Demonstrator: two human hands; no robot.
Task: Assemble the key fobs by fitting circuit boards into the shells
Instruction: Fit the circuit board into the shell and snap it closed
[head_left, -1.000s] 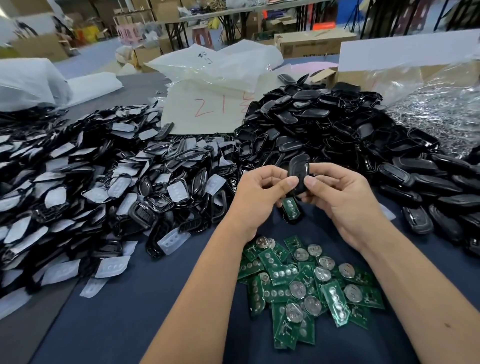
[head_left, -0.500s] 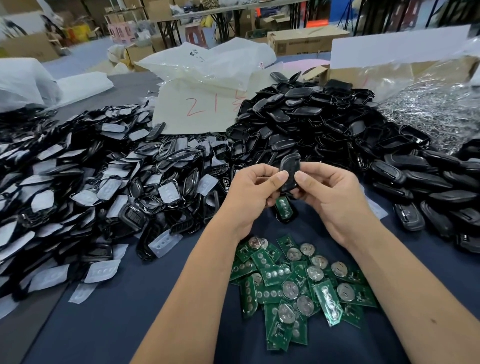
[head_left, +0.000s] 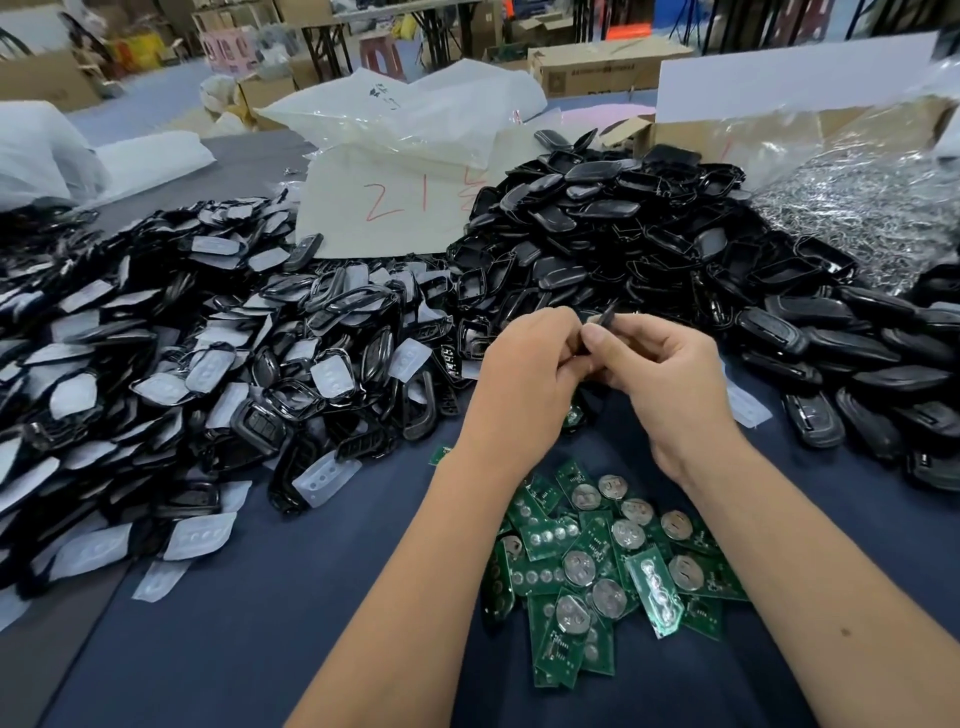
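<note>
Your black plastic key fob shell (head_left: 607, 318) shows only as a thin dark edge poking up between your fingertips. Your left hand (head_left: 524, 374) and right hand (head_left: 670, 374) press together, both pinching it, above the heap of green circuit boards (head_left: 597, 566) on the navy tabletop (head_left: 291, 597).

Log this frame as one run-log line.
hands: left and right both grip black shell | circuit boards: loose pile below | step: fitting
</note>
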